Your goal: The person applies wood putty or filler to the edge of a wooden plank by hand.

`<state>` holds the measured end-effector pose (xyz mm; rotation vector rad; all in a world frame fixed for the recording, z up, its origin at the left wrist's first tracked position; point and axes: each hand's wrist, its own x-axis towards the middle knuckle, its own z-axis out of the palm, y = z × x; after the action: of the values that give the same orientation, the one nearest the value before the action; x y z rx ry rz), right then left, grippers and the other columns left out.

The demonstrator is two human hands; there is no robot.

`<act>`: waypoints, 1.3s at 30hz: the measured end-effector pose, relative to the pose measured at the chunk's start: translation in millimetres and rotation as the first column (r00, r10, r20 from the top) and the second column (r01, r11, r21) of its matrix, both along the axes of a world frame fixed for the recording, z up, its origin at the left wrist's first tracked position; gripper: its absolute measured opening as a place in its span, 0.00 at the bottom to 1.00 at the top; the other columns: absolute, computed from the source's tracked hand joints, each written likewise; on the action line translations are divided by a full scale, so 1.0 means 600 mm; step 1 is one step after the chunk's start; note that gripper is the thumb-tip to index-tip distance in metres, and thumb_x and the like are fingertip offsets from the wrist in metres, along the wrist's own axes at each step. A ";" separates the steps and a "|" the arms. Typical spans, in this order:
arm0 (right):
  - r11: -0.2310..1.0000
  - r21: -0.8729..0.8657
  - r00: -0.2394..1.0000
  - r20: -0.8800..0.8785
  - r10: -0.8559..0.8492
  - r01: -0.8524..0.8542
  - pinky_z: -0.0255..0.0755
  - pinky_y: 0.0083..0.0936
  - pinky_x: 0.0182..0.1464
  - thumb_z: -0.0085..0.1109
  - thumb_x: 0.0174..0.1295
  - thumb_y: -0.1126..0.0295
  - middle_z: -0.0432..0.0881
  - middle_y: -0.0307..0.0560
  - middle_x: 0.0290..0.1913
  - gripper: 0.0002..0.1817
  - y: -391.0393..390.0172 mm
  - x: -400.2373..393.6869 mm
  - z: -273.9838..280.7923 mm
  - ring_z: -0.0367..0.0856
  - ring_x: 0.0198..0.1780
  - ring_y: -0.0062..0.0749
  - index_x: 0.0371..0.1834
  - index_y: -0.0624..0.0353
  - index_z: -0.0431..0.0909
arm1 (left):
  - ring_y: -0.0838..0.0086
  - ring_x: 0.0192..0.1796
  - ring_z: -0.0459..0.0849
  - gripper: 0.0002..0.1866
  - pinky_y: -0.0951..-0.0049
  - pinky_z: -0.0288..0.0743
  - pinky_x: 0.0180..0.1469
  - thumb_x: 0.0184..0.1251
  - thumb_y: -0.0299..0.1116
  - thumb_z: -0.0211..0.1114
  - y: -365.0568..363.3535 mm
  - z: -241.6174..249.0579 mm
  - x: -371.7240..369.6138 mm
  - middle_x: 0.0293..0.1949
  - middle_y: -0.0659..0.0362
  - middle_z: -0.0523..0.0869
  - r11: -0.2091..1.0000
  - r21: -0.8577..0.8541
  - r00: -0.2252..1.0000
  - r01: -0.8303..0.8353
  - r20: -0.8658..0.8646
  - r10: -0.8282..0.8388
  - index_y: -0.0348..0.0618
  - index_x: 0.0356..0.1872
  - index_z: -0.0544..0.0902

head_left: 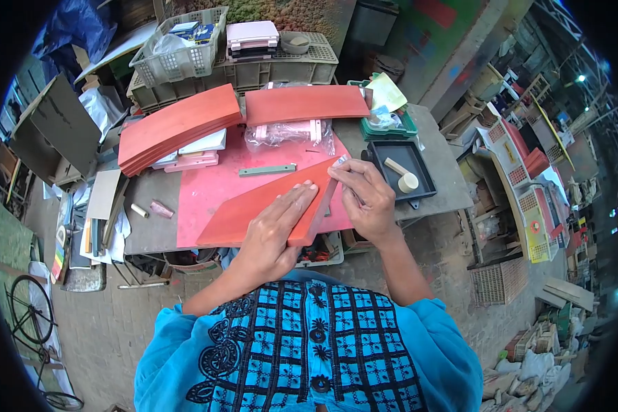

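A thick red-painted board (254, 211) lies slanted in front of me, its near end close to the table edge. My left hand (279, 223) is laid across its top with the fingers together, holding it; the thumb is mostly hidden. At the board's far right corner, my right hand (366, 196) is closed in a pinch against the paler side edge (321, 209). A small whitish spot shows by those fingertips, too small to name. Just beyond the board, a grey-green strip (268, 169) rests on a pink sheet (209, 182).
Behind are stacked red boards (178, 127) and another red board (305, 104). To the right sits a black tray (419, 168) with a pale cylinder (408, 182), near a green basket (391, 127). A short pale rod (139, 211) lies at left; crates (185, 62) stand at the back.
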<state>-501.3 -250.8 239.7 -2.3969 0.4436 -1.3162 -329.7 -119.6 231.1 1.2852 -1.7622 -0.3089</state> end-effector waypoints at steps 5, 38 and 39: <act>0.999 -0.028 1.000 0.000 0.030 -0.030 0.80 0.30 0.45 0.54 0.48 0.91 0.80 0.51 0.48 0.26 0.031 -0.002 0.003 0.85 0.45 0.40 0.51 0.61 0.84 | 0.43 0.71 0.68 0.42 0.46 0.64 0.71 0.45 0.19 0.56 -0.023 -0.011 -0.008 0.68 0.39 0.71 1.000 -0.026 1.000 -0.010 0.004 0.010 0.36 0.71 0.66; 0.957 0.245 0.961 0.186 -0.206 0.157 0.76 0.24 0.52 0.57 0.59 0.86 0.83 0.49 0.48 0.14 -0.053 0.026 -0.037 0.83 0.50 0.32 0.46 0.63 0.85 | 0.44 0.72 0.66 0.44 0.43 0.63 0.71 0.45 0.21 0.56 -0.017 -0.002 -0.002 0.71 0.42 0.68 0.999 -0.019 0.999 -0.037 -0.006 0.037 0.38 0.73 0.64; 0.969 0.188 0.959 0.203 -0.200 0.162 0.77 0.23 0.50 0.57 0.59 0.85 0.84 0.49 0.46 0.14 -0.045 0.028 -0.032 0.84 0.48 0.32 0.46 0.63 0.86 | 0.44 0.72 0.67 0.43 0.43 0.63 0.71 0.45 0.21 0.56 -0.018 -0.001 -0.001 0.71 0.42 0.68 0.999 -0.023 0.999 -0.039 -0.007 0.039 0.38 0.72 0.64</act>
<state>-484.7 -278.0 220.3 -2.0822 0.6947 -1.5362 -330.5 -130.4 230.5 1.2993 -1.7286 -0.2694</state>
